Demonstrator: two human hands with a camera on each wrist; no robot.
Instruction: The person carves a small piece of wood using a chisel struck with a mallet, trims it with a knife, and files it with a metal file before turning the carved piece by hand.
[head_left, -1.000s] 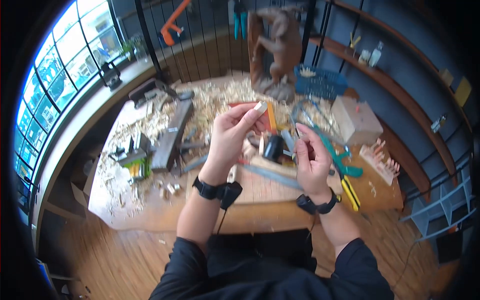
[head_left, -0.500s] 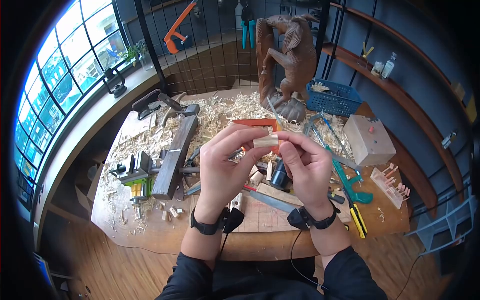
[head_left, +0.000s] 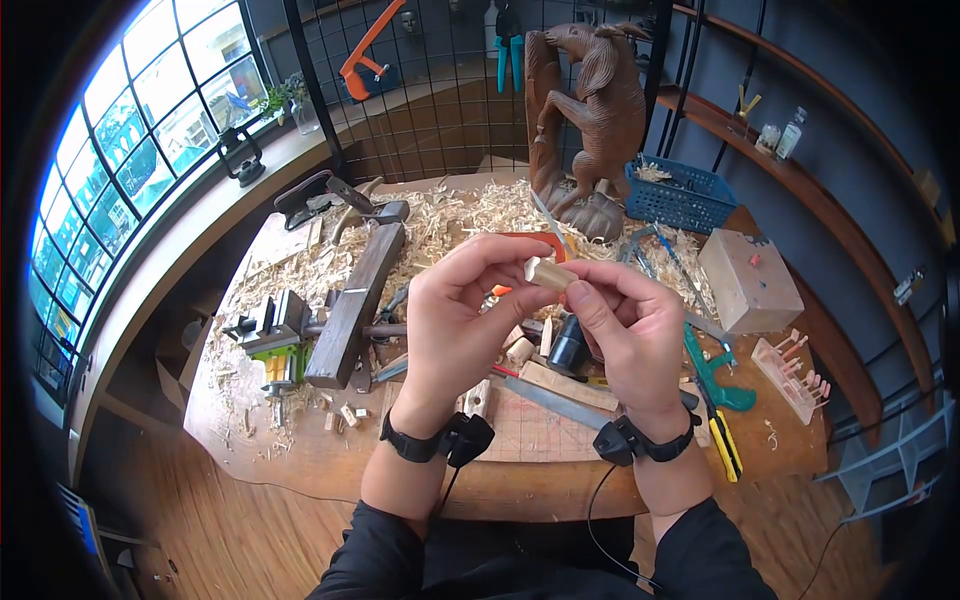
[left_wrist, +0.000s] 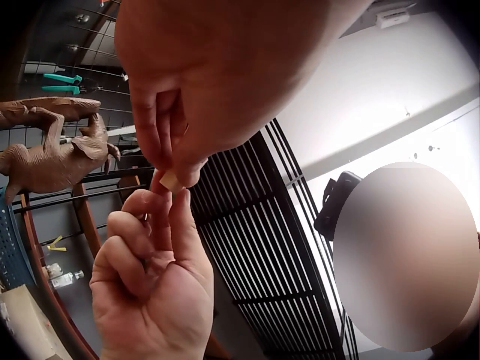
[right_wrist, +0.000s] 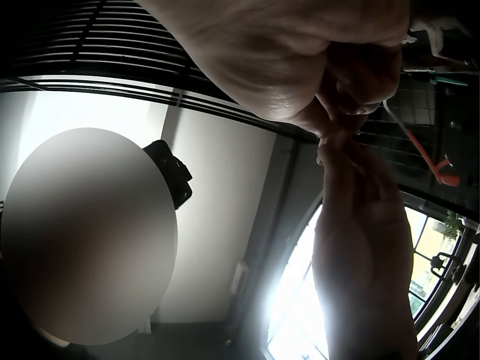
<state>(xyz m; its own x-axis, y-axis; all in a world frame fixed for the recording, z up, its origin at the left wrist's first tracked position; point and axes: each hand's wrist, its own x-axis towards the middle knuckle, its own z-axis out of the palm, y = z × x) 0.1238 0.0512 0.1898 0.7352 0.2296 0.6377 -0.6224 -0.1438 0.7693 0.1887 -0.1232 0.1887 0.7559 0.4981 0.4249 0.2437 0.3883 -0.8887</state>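
A small pale block of wood [head_left: 547, 273] is held up in front of the chest, over the bench. My left hand [head_left: 455, 315] pinches its left end between thumb and fingers. On the other end, the thumb and forefinger of my right hand [head_left: 635, 330] grip it. In the left wrist view the block's pale end [left_wrist: 171, 181] shows between the meeting fingertips. A thin pale blade [head_left: 547, 212] stands just beyond the fingers in the head view; its lower part is hidden. Fingers cover the block in the right wrist view.
Wood shavings [head_left: 450, 215] cover much of the bench. A carved horse [head_left: 600, 110] stands at the back beside a blue basket [head_left: 685, 205]. A dark wooden beam [head_left: 358, 310] lies left; a green-handled saw [head_left: 715, 375], yellow cutter [head_left: 725, 445] and wood block [head_left: 750, 280] lie right.
The hands were apart, the left with the wood block. They came together, and the right hand took hold of the block's other end. Since then the block has turned, its left end tipping up.
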